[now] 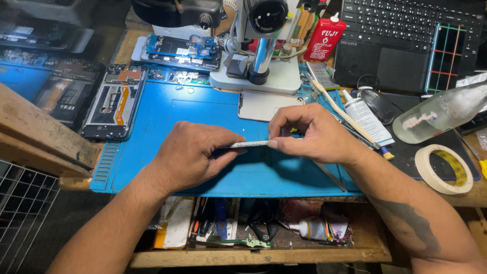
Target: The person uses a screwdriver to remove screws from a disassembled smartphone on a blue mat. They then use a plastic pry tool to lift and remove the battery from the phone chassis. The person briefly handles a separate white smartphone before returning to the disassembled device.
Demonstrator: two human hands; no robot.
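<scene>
Both hands meet over the middle of the blue mat (pixel 152 122), near its front edge. Between them is a thin pale strip (pixel 248 144), held level and lifted a little above the mat. The left hand (pixel 190 155) is closed around one end, with the fingers curled under, so this end is mostly hidden. The right hand (pixel 312 134) pinches the other end narrowly between thumb and fingertips, coming from above. I judge that this two-sided grip keeps the thin piece straight and steady, because a strip like this bends easily if only one end is supported.

The work is done at the front of the mat, close to the body, where the forearms can lean on the desk edge. The other things are pushed to the borders, probably to leave the middle free. An opened phone frame (pixel 114 101) lies at the left edge of the mat. A second opened phone (pixel 177 50) lies at the back edge, beside the microscope stand (pixel 258 66). A pale flat panel (pixel 264 105) rests just in front of the stand base. At the right side of the desk there are a white glue bottle (pixel 366 115), a clear bottle (pixel 441 111) lying down, and a tape roll (pixel 444 169), all within reach of the right hand. A red can (pixel 324 36) stands at the back, next to a laptop (pixel 406 30).
</scene>
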